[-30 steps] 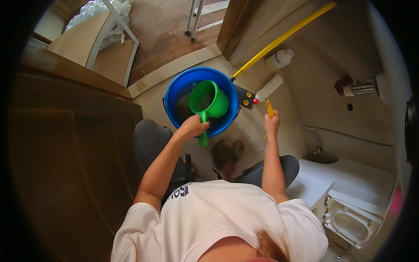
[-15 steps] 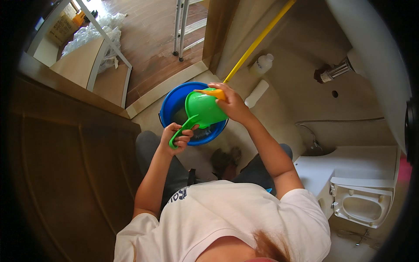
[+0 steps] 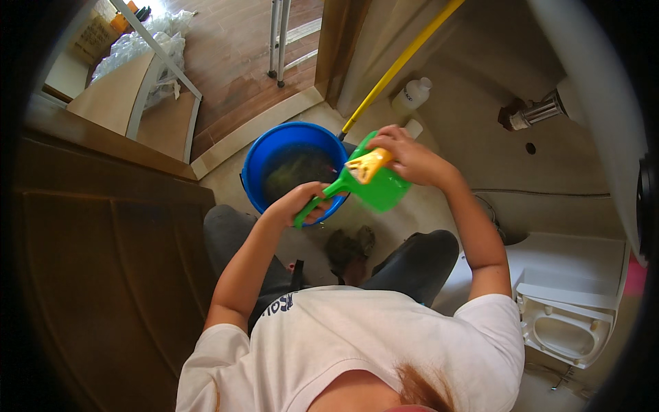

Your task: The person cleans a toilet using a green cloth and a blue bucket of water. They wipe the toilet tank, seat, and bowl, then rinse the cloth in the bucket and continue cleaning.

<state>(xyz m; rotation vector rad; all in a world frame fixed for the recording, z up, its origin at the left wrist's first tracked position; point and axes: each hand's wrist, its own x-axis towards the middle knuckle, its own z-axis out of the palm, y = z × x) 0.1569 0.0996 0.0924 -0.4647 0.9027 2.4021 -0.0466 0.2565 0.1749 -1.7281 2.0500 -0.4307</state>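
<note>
My left hand (image 3: 302,204) is wrapped round the long handle of a green dipper (image 3: 386,191). The dipper is tilted, to the right of a blue bucket (image 3: 255,147), and its handle crosses the bucket's near right rim. Murky water (image 3: 295,172) lies in the bucket. A small yellow-orange scraper (image 3: 369,165) is gripped in my right hand (image 3: 406,156), lying across the dipper. The fingers of that hand also bend over the dipper's far edge, so part of the edge is hidden.
A yellow pole (image 3: 405,62) leans behind the bucket, near a white bottle (image 3: 412,96). A brown door (image 3: 103,261) stands at left, a white toilet (image 3: 566,336) at right. Beyond the raised sill (image 3: 257,130) are ladder legs (image 3: 278,48) and plastic wrapping (image 3: 147,55).
Both hands have moved right, carrying the dipper from over the bucket to beside it. The dipper has turned, and more of the water in the bucket shows.
</note>
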